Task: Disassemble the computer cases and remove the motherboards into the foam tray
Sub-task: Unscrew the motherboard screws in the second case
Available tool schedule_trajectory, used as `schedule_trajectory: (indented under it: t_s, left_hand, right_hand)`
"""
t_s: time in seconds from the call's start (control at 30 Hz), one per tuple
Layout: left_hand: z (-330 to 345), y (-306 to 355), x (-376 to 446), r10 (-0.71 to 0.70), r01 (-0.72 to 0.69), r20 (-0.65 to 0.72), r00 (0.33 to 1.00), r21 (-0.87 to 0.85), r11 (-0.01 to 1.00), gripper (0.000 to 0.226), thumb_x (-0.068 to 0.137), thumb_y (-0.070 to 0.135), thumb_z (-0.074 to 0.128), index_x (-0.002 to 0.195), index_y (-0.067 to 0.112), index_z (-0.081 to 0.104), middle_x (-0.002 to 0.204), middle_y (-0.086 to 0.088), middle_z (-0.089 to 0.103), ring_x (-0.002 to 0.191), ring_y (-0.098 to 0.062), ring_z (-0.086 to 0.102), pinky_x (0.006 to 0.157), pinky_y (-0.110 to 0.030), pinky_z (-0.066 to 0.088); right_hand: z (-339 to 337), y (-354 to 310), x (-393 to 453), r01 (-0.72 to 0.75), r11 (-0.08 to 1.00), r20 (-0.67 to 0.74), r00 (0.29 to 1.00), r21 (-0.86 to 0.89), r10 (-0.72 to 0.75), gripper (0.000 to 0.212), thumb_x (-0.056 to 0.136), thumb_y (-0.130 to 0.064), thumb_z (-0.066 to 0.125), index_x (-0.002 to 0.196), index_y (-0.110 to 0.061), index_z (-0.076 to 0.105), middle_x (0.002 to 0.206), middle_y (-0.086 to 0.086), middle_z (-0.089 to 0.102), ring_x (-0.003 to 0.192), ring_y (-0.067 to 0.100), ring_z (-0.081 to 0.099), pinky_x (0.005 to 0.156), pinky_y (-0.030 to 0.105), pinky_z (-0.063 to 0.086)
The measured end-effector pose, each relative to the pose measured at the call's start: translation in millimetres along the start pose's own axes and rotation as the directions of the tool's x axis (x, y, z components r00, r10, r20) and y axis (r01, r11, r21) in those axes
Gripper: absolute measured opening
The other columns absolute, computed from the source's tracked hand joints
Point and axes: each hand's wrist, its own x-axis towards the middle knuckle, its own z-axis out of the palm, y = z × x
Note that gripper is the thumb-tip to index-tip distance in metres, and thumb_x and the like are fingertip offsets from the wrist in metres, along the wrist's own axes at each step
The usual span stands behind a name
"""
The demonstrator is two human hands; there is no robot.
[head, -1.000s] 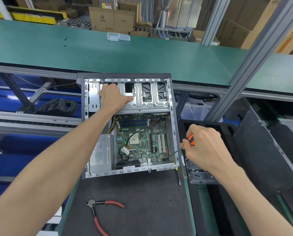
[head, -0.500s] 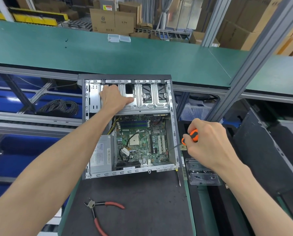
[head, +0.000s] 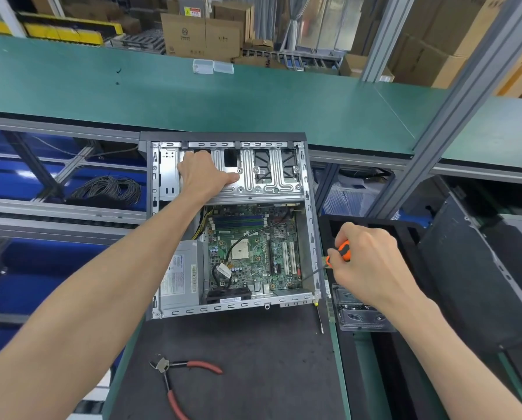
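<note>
Head | my left hand (head: 205,174) grips the drive cage (head: 253,177) at the case's (head: 311,237) far end | my right hand (head: 366,268) grips the screwdriver (head: 340,253), tip at the motherboard's (head: 253,253) near right corner | case on the mat's (head: 238,359) far edge | pliers (head: 178,377) near left

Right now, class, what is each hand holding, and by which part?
The right hand grips the screwdriver by its orange handle, its tip at the motherboard. The left hand holds the case's metal drive cage over its near edge.
</note>
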Motion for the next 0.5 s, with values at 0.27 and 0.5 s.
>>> schedule_trajectory:
  t_s: [0.27,0.5]
  left_hand:
    - [1.6,-0.2,2.4,0.001,-0.001,0.002,1.0,0.002,1.0,0.063,0.068,0.061,0.081,0.062,0.015,0.038,0.101,-0.019,0.066,0.105,-0.034,0.056,0.091,-0.046,0.042]
    - [4.4,-1.0,5.2,0.003,-0.003,0.015,1.0,-0.002,1.0,0.064,0.069,0.062,0.081,0.062,0.015,0.038,0.082,-0.011,0.057,0.097,-0.032,0.057,0.085,-0.042,0.039]
  right_hand:
    - [-8.0,-1.5,5.7,0.03,0.999,-0.104,0.994,0.022,-0.028,0.018,0.081,-0.017,0.075,0.075,-0.017,0.058,0.06,-0.009,0.056,0.057,0.019,0.051,0.059,0.029,0.039]
    - [-22.5,-11.1,9.7,0.043,0.997,-0.175,0.984,0.072,-0.03,0.017,0.079,-0.017,0.078,0.073,-0.015,0.062,0.059,-0.008,0.059,0.054,0.018,0.057,0.058,0.032,0.051]
